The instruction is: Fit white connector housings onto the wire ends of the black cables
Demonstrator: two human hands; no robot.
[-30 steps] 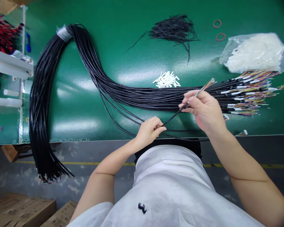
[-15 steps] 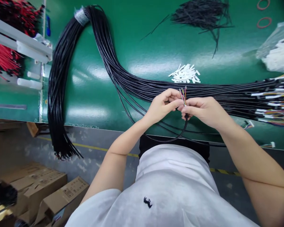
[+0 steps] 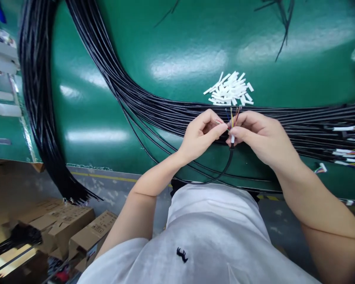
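Note:
A black cable (image 3: 228,159) curves up from the table edge, its end held upright between my hands. A white sleeve (image 3: 232,139) sits around the cable end, and thin coloured wires (image 3: 232,117) fan out above it. My right hand (image 3: 256,132) is closed, thumb and fingers pinching the cable end by the sleeve. With thumb and forefinger my left hand (image 3: 202,132) pinches some of the wires, bent out to the left; a reddish one shows over the thumb. Just beyond the hands lies a pile of short white tubes (image 3: 231,90).
A thick bundle of black cables (image 3: 154,108) runs across the green table (image 3: 171,71) behind my hands. White-sleeved cable ends (image 3: 347,152) lie at the right. Another cable length (image 3: 37,86) hangs over the front edge at left, above cardboard boxes (image 3: 90,232).
The view has moved closer to the table. The wires, bunched together before, are now spread, with some pulled leftward by my left hand. The white sleeve shows more clearly below the right fingers.

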